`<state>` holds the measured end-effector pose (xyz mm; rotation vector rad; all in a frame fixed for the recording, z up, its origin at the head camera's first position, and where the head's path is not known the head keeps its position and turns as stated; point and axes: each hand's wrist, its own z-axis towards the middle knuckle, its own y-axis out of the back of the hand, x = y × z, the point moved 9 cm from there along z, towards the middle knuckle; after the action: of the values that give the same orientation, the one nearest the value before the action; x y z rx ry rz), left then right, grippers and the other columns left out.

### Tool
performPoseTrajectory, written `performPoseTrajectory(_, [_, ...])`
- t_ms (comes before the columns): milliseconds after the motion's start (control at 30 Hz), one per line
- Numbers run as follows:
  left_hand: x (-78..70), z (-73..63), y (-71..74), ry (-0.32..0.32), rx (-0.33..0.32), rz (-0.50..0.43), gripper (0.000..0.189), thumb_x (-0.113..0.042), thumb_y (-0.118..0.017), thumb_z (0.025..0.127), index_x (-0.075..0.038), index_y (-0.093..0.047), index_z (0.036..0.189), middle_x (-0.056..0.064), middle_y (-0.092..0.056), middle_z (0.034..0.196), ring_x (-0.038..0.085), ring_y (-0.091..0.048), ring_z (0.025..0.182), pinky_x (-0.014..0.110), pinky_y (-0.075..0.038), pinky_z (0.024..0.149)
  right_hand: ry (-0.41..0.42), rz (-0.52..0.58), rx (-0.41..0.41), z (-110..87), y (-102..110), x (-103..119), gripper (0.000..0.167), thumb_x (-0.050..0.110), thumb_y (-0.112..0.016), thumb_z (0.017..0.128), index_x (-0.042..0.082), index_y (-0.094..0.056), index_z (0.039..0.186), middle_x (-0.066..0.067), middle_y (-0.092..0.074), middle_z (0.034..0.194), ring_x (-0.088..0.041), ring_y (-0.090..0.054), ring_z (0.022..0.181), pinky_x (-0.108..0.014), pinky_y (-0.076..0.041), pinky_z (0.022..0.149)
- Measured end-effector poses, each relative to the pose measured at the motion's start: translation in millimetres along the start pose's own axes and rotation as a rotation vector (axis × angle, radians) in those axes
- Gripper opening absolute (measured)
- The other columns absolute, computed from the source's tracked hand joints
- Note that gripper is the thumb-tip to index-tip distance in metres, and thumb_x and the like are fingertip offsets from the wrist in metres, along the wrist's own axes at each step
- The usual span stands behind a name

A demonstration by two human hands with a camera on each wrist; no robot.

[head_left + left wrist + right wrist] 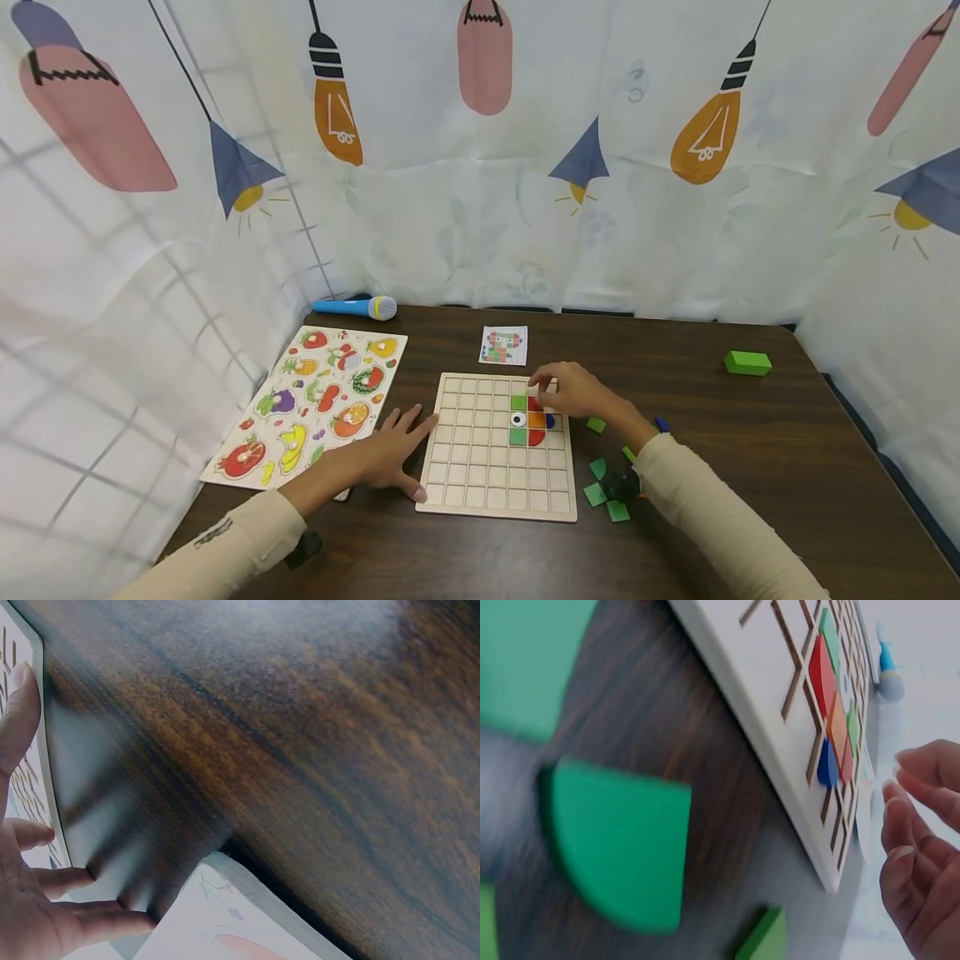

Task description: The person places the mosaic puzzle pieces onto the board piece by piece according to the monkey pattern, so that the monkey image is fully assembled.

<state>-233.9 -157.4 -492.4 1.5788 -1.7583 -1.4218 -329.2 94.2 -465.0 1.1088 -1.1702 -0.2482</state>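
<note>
A pale wooden grid board [480, 475] lies on the dark table. Set in its upper right are green squares [518, 437], a white eye piece [518, 419], an orange square [537, 420], red rounded pieces [536, 437] and a blue rounded piece [826, 765]. Over that corner hovers my right hand [568, 390]; its fingers are loosely bent, thumb and index close together, with no piece visible between them in the right wrist view. My left hand [393, 454] rests at the board's left side, fingers spread, its thumb [22, 712] touching the edge.
Loose green pieces [595, 494] lie right of the board, partly under my right forearm. A small picture card [503, 345] lies behind it. A fruit picture board [307, 404] is at left, with a blue toy microphone [352, 307] beyond. A green block [747, 362] sits far right.
</note>
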Motion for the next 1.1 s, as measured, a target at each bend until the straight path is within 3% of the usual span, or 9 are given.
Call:
performPoseTrajectory(233, [-2.0,-2.4,0.3,-0.010,0.002,-0.009,0.113,-0.052,-0.084,0.074,-0.013,-0.023,0.160,0.026,-0.014,0.165,0.058,-0.014,0.147,0.068,-0.031,0.111,0.015,0.028,-0.047,-20.9,18,-18,0.021,0.014,-0.068,0.096,0.008,-0.073,0.115,0.000,-0.067,0.096,-0.015,-0.051,0.069,-0.027,-0.047,0.059])
performPoseTrajectory(400, [-2.0,-1.9,1.2,-0.007,-0.001,-0.005,0.113,-0.052,-0.084,0.074,-0.013,-0.023,0.160,0.025,-0.014,0.165,0.058,-0.014,0.147,0.068,-0.030,0.111,0.025,0.017,-0.032,-37.7,26,-34,0.022,0.017,-0.068,0.096,0.009,-0.073,0.116,-0.002,-0.069,0.103,-0.011,-0.050,0.067,-0.026,-0.047,0.060])
performPoseTrajectory(600, [-1.8,-1.9,1.4,-0.003,0.002,-0.002,0.112,-0.053,-0.084,0.074,-0.014,-0.023,0.160,0.025,-0.014,0.165,0.058,-0.013,0.148,0.068,-0.031,0.111,0.045,-0.025,0.019,-59.6,27,-47,0.023,0.020,-0.070,0.095,0.011,-0.075,0.116,-0.002,-0.069,0.106,-0.008,-0.052,0.078,-0.023,-0.049,0.068])
performPoseTrajectory(733, [-1.7,-2.2,2.0,-0.003,0.002,-0.008,0.112,-0.052,-0.084,0.074,-0.014,-0.023,0.160,0.025,-0.013,0.165,0.058,-0.013,0.148,0.068,-0.030,0.111,0.002,-0.030,0.057,-69.9,24,-57,0.025,0.024,-0.073,0.093,0.013,-0.075,0.116,0.000,-0.066,0.106,-0.011,-0.051,0.078,-0.025,-0.047,0.067])
performPoseTrajectory(900, [-0.7,-1.7,1.3,-0.005,0.004,-0.015,0.112,-0.051,-0.084,0.074,-0.014,-0.023,0.161,0.025,-0.013,0.165,0.058,-0.012,0.148,0.068,-0.030,0.111,-0.071,-0.085,0.102,-76.2,18,-68,0.032,0.028,-0.075,0.092,0.017,-0.073,0.122,0.001,-0.062,0.108,-0.014,-0.052,0.086,-0.029,-0.047,0.074])
performPoseTrajectory(1100, [0.4,-0.9,-0.3,-0.008,0.011,-0.022,0.113,-0.052,-0.084,0.074,-0.015,-0.022,0.161,0.025,-0.012,0.166,0.058,-0.011,0.148,0.068,-0.029,0.111,-0.092,-0.100,0.081,-78.4,18,-70,0.033,0.025,-0.075,0.092,0.015,-0.072,0.123,0.000,-0.061,0.108,-0.015,-0.052,0.089,-0.032,-0.047,0.077])
